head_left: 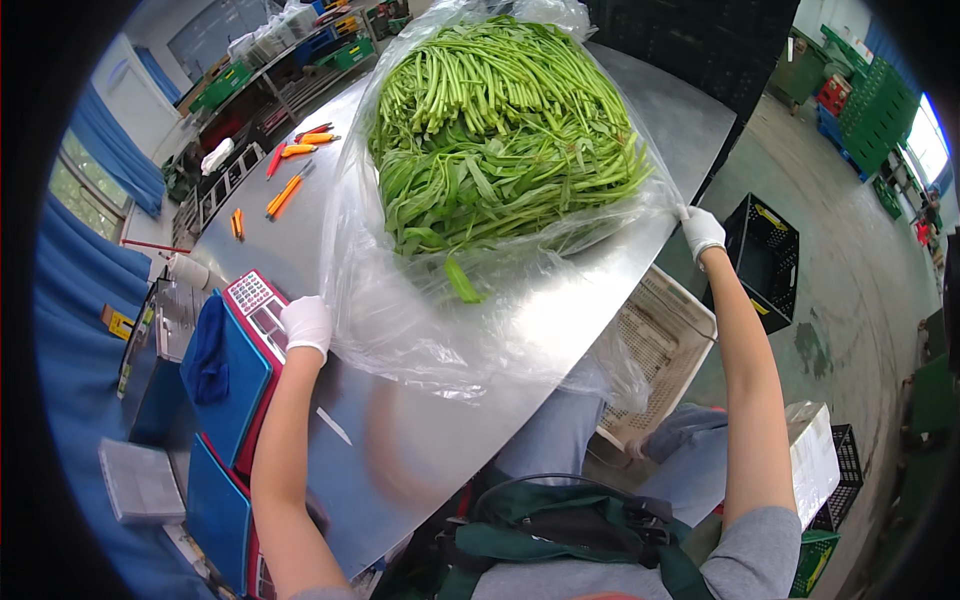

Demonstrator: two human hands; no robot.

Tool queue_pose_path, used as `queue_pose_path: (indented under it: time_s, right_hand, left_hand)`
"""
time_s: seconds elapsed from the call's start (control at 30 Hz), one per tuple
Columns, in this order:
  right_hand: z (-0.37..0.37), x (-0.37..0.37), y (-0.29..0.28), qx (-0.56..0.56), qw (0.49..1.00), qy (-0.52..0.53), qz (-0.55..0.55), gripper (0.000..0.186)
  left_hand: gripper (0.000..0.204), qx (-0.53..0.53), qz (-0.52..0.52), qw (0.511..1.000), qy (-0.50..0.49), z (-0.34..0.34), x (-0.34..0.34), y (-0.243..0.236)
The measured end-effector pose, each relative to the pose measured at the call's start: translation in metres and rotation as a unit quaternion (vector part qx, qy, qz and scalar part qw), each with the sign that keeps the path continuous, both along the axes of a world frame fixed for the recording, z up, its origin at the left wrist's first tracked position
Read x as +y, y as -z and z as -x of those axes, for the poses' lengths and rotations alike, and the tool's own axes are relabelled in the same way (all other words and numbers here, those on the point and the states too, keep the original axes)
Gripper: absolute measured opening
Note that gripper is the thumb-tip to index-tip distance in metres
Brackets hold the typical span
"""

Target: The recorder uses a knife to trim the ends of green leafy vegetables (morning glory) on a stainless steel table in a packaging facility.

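"What dominates here?"
"A steel worktop [400,480], with a clear plastic bag [400,330] spread open toward its far edge, a heap of leafy green stems [500,130] lying inside."

"And alongside?"
"A red-and-blue scale [250,293] at the left edge."

"Who grips what?"
"The white-gloved right hand [703,232] pinches the bag's film at the worktop's right edge. The left hand [306,325], also gloved, curls beside scale and bag; its grip cannot be told."

"Smallest details?"
"Orange-handled cutters [284,197] near the left edge, beyond the scale."

Leafy greens [500,140], clear plastic bag [405,325], right hand [703,233] gripping its edge
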State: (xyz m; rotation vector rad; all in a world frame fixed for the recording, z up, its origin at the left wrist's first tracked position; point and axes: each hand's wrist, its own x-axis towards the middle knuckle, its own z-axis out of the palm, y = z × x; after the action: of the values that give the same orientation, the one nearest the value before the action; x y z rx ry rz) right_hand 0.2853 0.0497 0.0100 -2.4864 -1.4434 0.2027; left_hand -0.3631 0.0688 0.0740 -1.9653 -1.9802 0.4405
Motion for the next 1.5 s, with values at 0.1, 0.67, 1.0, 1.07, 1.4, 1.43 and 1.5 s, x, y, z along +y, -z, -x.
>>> queue_pose_path:
  time_s: [0.1,0.67,1.0,1.07,1.4,1.43,1.5]
  right_hand:
    - [0.002,-0.041,0.014,0.144,0.988,-0.041,0.038,0.052]
    - [0.057,-0.3,0.113,0.454,0.891,-0.002,0.012,0.04]
    - [0.051,-0.312,0.111,0.271,0.956,-0.057,0.097,0.04]
    - [0.053,-0.311,0.109,0.258,0.959,-0.067,0.101,0.04]
    - [0.06,-0.306,0.113,0.224,0.962,-0.09,0.128,0.042]
    - [0.062,-0.306,0.115,0.226,0.961,-0.088,0.135,0.042]
    - [0.066,-0.309,0.12,0.189,0.97,-0.097,0.12,0.041]
  left_hand:
    - [0.024,-0.04,0.011,0.999,-0.004,-0.011,-0.003,0.014]
    - [0.049,-0.313,-0.174,0.812,0.461,-0.204,-0.106,-0.003]
    - [0.039,-0.478,0.215,0.774,0.355,-0.258,-0.132,0.006]
    - [0.038,-0.487,0.168,0.779,0.358,-0.262,-0.127,0.006]
    - [0.052,-0.295,-0.125,0.882,0.345,-0.242,-0.088,0.063]
    - [0.052,-0.297,-0.119,0.884,0.342,-0.242,-0.091,0.065]
    - [0.047,-0.368,0.007,0.875,0.314,-0.249,-0.106,0.054]
